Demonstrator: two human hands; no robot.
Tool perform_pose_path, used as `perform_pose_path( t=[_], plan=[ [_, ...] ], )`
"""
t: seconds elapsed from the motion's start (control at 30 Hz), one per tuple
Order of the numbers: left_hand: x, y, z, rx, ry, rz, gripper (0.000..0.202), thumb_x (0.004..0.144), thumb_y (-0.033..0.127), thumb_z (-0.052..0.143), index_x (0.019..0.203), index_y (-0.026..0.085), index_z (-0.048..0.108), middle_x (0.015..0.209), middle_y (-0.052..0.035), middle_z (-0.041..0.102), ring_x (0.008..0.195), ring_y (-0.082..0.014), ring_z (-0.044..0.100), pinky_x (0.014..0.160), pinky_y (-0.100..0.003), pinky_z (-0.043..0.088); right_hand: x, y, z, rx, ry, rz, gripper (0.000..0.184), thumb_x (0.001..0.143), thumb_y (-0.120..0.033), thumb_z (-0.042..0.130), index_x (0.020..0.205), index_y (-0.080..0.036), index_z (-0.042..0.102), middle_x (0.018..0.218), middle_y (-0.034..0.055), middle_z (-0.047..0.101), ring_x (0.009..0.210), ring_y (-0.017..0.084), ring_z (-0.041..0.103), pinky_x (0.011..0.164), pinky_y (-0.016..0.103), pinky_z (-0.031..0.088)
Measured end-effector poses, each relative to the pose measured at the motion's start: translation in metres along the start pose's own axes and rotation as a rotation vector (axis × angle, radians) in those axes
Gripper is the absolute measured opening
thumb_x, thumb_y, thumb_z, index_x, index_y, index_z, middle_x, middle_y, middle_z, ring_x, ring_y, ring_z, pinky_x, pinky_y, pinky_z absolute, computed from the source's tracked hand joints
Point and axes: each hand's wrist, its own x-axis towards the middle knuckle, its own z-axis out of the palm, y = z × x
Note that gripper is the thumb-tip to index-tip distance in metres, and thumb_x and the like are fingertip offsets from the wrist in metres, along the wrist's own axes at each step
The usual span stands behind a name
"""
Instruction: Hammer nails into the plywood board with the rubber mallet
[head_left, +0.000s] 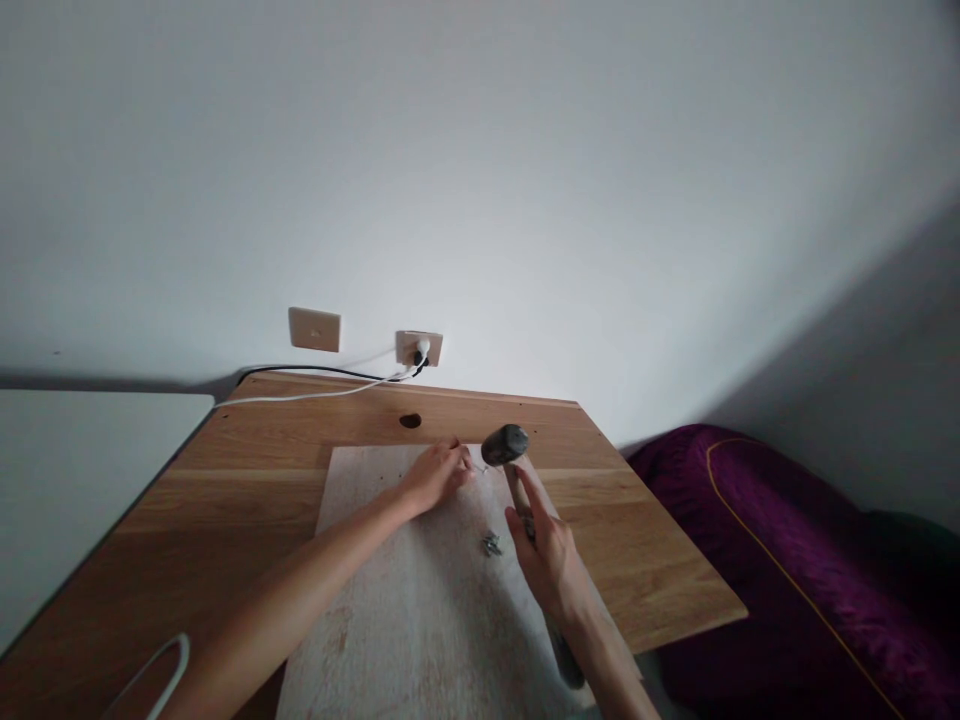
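My right hand [551, 560] is wrapped round the handle of a hammer [505, 445], whose dark head is raised just above the far right part of a whitish wooden board [405, 620]. The handle's dark end shows below my wrist. My left hand [439, 476] rests at the board's far side, fingers pinched together. From the fingertips a small, thin, shiny nail [482, 469] sticks out, close to the hammer head; its details are too small to make out. A little heap of metal nails [491, 544] lies on the board between my hands.
Beneath the board is a wooden table [660, 570] with a cable hole [410, 421] near the wall. Cables [330, 392] run to a socket [418, 348]. A white panel [90, 480] stands at left, purple fabric [750, 540] at right. A white loop [180, 660] shows near my left forearm.
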Motion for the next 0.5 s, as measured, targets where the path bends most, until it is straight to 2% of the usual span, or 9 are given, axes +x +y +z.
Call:
perform_pose_path(
  t=[0.1,0.23,0.33,0.43,0.5],
  plan=[
    [0.002,0.001,0.0,-0.026,0.002,0.013,0.007,0.092,0.016,0.063,0.091,0.017,0.07,0.1,-0.007,0.07,0.094,-0.0212,0.068,0.085,-0.031,0.051,-0.003,0.008,-0.002,-0.003,0.006,0.009,0.058,0.103,-0.035,0.042,0.158,-0.016,0.042,0.114,0.0152,0.08,0.089,0.025,0.08,0.075,0.031,0.059],
    [0.003,0.001,0.0,-0.019,-0.011,0.033,0.014,0.092,0.013,0.06,0.089,0.018,0.072,0.1,-0.0071,0.071,0.095,-0.0214,0.067,0.088,-0.031,0.051,-0.003,0.009,-0.004,0.002,0.002,-0.004,0.056,0.103,-0.036,0.042,0.157,-0.018,0.045,0.124,0.015,0.077,0.098,0.025,0.079,0.081,0.031,0.06],
    [0.003,0.0,0.001,0.018,-0.02,0.04,0.015,0.094,0.021,0.061,0.103,0.02,0.072,0.109,-0.0078,0.068,0.103,-0.0236,0.066,0.095,-0.035,0.051,-0.001,-0.001,-0.008,0.041,0.007,-0.023,0.057,0.104,-0.035,0.042,0.158,-0.019,0.042,0.126,0.0129,0.076,0.103,0.025,0.078,0.085,0.031,0.06],
    [0.002,0.001,0.001,0.038,0.016,-0.009,0.042,0.085,0.03,0.075,0.125,0.021,0.064,0.12,-0.0102,0.063,0.113,-0.0283,0.063,0.101,-0.04,0.051,0.002,-0.012,-0.011,0.054,0.015,-0.093,0.057,0.104,-0.03,0.042,0.16,-0.023,0.039,0.137,0.0109,0.071,0.111,0.023,0.076,0.091,0.031,0.06],
    [0.001,0.002,0.001,0.022,0.022,0.0,0.052,0.081,0.031,0.08,0.128,0.02,0.06,0.121,-0.011,0.06,0.117,-0.0298,0.061,0.103,-0.043,0.05,0.003,-0.017,-0.009,0.027,-0.026,-0.124,0.057,0.102,-0.025,0.043,0.159,-0.025,0.042,0.135,0.0107,0.072,0.107,0.024,0.076,0.088,0.031,0.06]
  ],
)
